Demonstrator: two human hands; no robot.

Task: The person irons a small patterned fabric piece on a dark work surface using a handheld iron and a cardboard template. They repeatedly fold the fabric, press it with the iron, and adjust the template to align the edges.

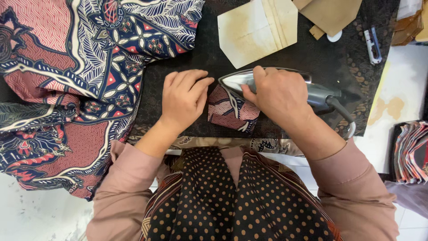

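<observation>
- Right hand (278, 96): closed around the handle of a grey electric iron (276, 82), knuckles up, at about 3 o'clock from the frame centre
- Iron: tip pointing toward 9 o'clock, soleplate resting on the upper edge of a small folded fabric piece (232, 111); cord (345, 118) trailing toward 4 o'clock
- Small folded fabric piece: maroon, pink and navy print, lying on the dark pressing mat (214, 49) just below centre, between the two hands
- Left hand (183, 96): holding nothing, palm down, fingers loosely curled together, pressed flat on the mat, fingertips just beside the left edge of the folded piece; touching or not, cannot tell
- Large patterned cloth (76, 76): same print family, heaped from 9 to 11 o'clock, partly overlapping the mat
- Pale cardboard template (256, 31): five-sided, at 12 o'clock on the mat, well apart from the iron
- Brown cardboard shapes (332, 15): at 1 o'clock, beside a small white disc (334, 36)
- Small blue-and-white clipper tool (372, 44): at 2 o'clock near the mat's edge
- Stack of folded fabric pieces (410, 151): at 4 o'clock, off the mat
</observation>
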